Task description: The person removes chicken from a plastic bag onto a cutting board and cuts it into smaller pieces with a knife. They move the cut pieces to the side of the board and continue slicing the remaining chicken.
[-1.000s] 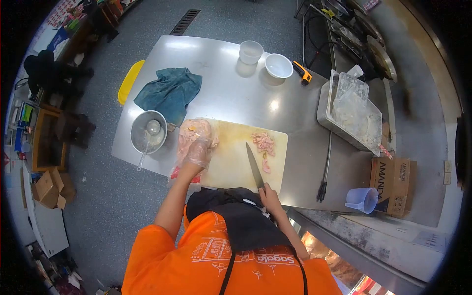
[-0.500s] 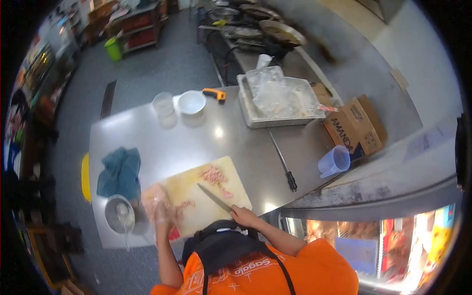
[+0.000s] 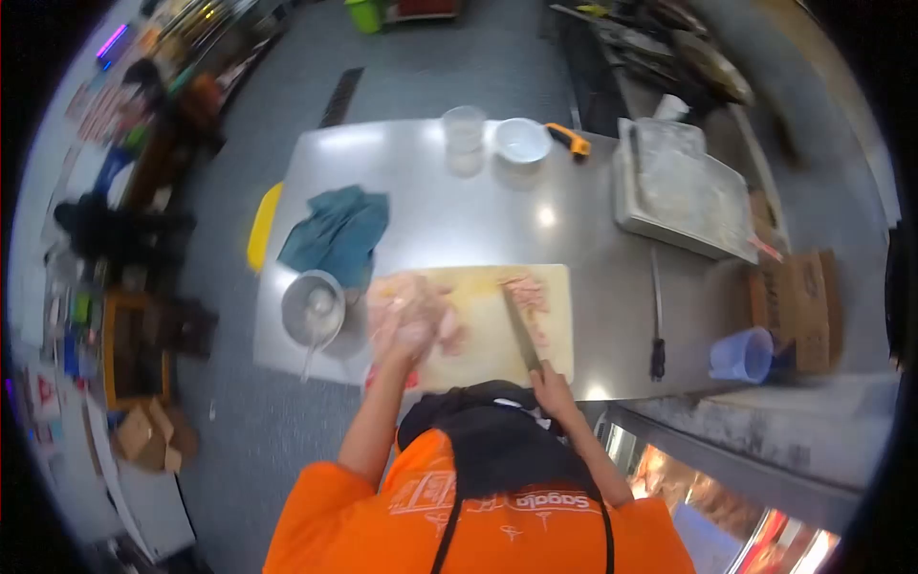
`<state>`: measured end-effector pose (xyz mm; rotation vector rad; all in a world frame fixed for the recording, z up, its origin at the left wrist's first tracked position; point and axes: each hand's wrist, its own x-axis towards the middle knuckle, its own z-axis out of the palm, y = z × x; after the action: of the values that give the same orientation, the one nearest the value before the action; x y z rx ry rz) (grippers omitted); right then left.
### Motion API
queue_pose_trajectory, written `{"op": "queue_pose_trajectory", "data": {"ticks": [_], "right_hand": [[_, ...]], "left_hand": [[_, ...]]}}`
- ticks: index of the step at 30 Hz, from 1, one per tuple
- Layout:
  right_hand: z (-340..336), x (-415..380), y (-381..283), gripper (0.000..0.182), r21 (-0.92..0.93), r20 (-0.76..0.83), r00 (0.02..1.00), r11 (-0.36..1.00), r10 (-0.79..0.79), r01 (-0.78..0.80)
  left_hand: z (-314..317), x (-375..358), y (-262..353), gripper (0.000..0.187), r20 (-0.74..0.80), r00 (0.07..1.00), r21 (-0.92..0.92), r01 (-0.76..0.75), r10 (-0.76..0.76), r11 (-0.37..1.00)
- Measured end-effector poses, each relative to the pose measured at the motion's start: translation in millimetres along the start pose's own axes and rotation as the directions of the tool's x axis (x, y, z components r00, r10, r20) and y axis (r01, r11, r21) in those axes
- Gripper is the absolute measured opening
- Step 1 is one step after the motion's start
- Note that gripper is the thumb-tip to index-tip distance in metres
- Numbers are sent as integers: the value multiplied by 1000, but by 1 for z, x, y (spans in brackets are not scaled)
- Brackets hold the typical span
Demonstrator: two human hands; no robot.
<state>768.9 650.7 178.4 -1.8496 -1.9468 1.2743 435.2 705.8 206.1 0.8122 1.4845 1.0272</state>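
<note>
My left hand (image 3: 413,333), in a clear plastic glove, lies over a pile of raw meat (image 3: 387,297) at the left end of the cutting board (image 3: 488,359). Motion blur smears its fingers, so whether they grip the meat does not show. A knife (image 3: 521,330) is in my right hand (image 3: 552,390), closed round the handle near the board's front right corner. The blade points away from me over the board, its tip beside small chopped meat pieces (image 3: 528,292). Red material (image 3: 406,379) shows under my left wrist.
Left of the board stand a metal bowl (image 3: 314,311) with a utensil and a teal cloth (image 3: 337,230). Farther back are a clear container (image 3: 465,132), a white bowl (image 3: 523,143) and an orange-black device (image 3: 570,142). A metal tray (image 3: 684,225), sharpening rod (image 3: 656,316), jug (image 3: 741,354) and carton (image 3: 813,306) are right.
My head view has turned, shifting the table rightward in the picture. My left hand has moved further onto the meat pile. The knife stays in my right hand, its blade now more upright in view.
</note>
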Motion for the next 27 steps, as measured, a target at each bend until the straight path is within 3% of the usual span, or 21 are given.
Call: {"op": "queue_pose_trajectory", "data": {"ticks": [1, 3, 4, 6, 7, 8, 9, 11, 12, 13, 15, 16, 17, 18, 19, 21, 22, 23, 25, 26, 27], "right_hand": [[0, -1, -3, 30, 48, -17, 1000, 999, 4, -3], [6, -2, -5, 29, 34, 47, 999, 999, -25, 23], [6, 1, -6, 29, 44, 35, 999, 998, -39, 38], [6, 7, -10, 28, -23, 83, 992, 995, -94, 97], [7, 5, -12, 28, -82, 124, 982, 985, -143, 154], [7, 4, -15, 28, -87, 143, 981, 985, -134, 147], [6, 6, -19, 28, -119, 175, 979, 984, -108, 130], [8, 10, -23, 29, -157, 212, 974, 980, -85, 120], [9, 10, -24, 28, -136, 197, 974, 981, -109, 137], [9, 10, -24, 28, -116, 183, 974, 981, -133, 156], [15, 13, -15, 28, -98, 178, 977, 986, -117, 136], [16, 12, -11, 27, -72, 160, 982, 991, -101, 114], [12, 11, -13, 27, -84, 169, 981, 990, -100, 115], [8, 9, -18, 27, -24, 120, 989, 996, -84, 87], [5, 6, -21, 28, 37, 73, 995, 998, -61, 59], [1, 3, -17, 27, -6, 22, 999, 999, -32, 32], [-1, 5, -15, 27, -36, -36, 999, 999, -8, 7], [-2, 5, -16, 27, -43, -34, 999, 999, -5, 4], [-1, 1, -15, 28, -149, 1, 1000, 989, -16, 16], [2, -1, -18, 28, -154, 5, 1000, 988, -10, 11], [6, -4, -22, 28, -237, 94, 995, 970, -28, 50]], "left_hand": [[10, 5, -17, 35, -7, 998, 8, 54, -54, 998], [29, 16, -115, 39, -178, 977, 49, 126, -116, 991], [34, 8, -116, 39, -193, 973, 39, 138, -128, 990], [40, -7, -107, 38, -450, 891, 385, 249, -55, 889], [34, -7, -127, 38, -455, 887, 375, 266, -73, 888], [22, -2, -162, 34, -412, 896, 629, 150, 164, 762], [16, 2, -182, 31, -297, 876, 831, 41, 380, 555], [19, -28, -87, 27, -412, 894, 437, 27, 174, 899], [22, -44, -34, 25, -461, 885, 196, 28, 67, 980], [22, -50, -9, 25, -470, 881, 185, 37, 56, 982], [23, -58, 16, 35, -175, 982, 346, -10, 75, 938], [37, -47, -21, 35, -184, 981, 334, 0, 65, 943], [63, -26, -82, 34, -58, 924, 775, -196, 377, 601], [84, -14, -116, 35, 208, 806, 960, -278, 554, 44], [101, -20, -119, 35, 201, 808, 959, -277, 555, 56], [127, -35, -120, 45, 224, 736, 775, -532, 639, 341], [130, -45, -98, 54, 153, 896, 604, -419, 417, 678], [128, -41, -100, 54, 151, 897, 598, -418, 416, 684], [111, -34, -108, 41, 230, 803, 580, -566, 549, 585], [98, -32, -107, 41, 228, 807, 576, -563, 545, 593], [82, -30, -103, 31, 359, 802, 659, -580, 477, 479]]}}
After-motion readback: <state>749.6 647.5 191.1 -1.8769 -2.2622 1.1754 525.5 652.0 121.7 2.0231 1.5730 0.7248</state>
